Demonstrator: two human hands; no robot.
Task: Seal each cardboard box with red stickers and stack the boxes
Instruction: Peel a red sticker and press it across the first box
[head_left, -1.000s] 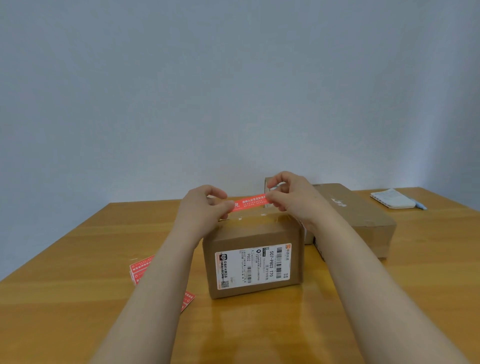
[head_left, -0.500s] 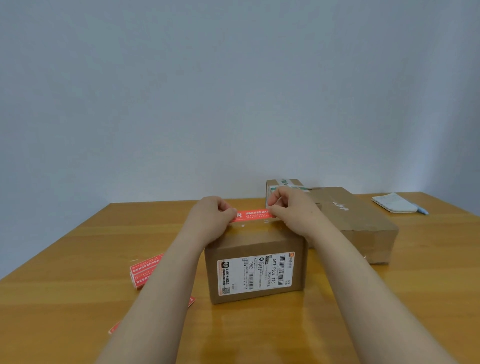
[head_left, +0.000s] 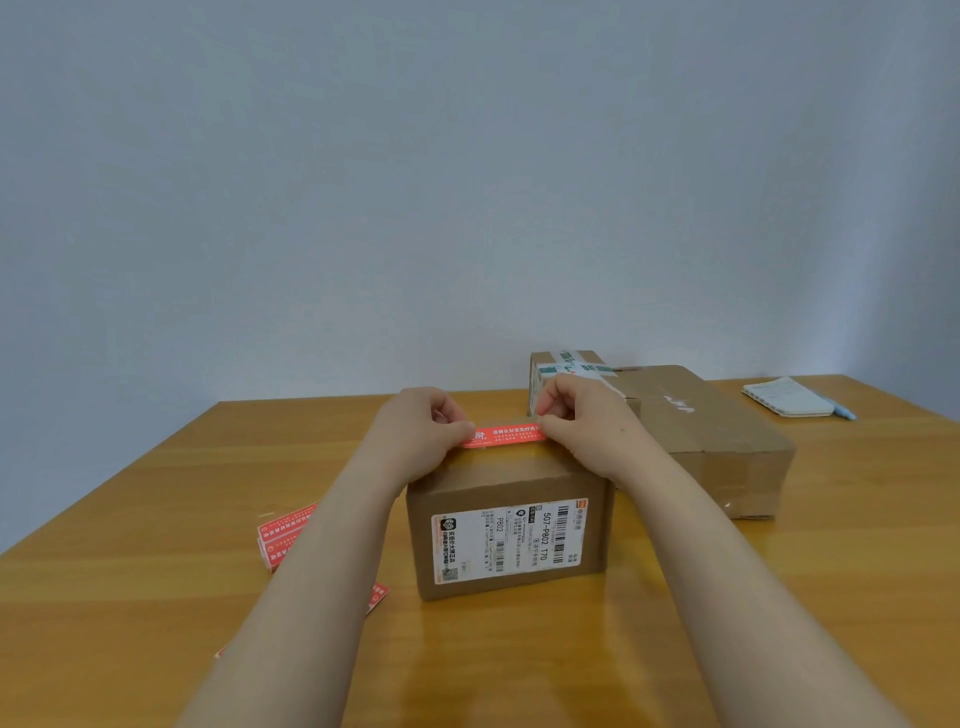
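hands: left hand (head_left: 415, 431) and right hand (head_left: 582, 426) apart, each pinching one end of the red sticker (head_left: 504, 435) | sticker: stretched between them along the top of the cardboard box (head_left: 506, 540), contact unclear | around: larger box (head_left: 717, 441) just beyond the right hand, partly hidden by it; sticker sheets (head_left: 283, 535) on the desk (head_left: 156, 597), left of the left forearm; notepad (head_left: 787, 397) far right

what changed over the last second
The left hand and right hand lowered the red sticker, held stretched between them, down to the top of the labelled box. Both still pinch its ends. The labelled box, the larger box, the taped box and spare stickers stayed put.
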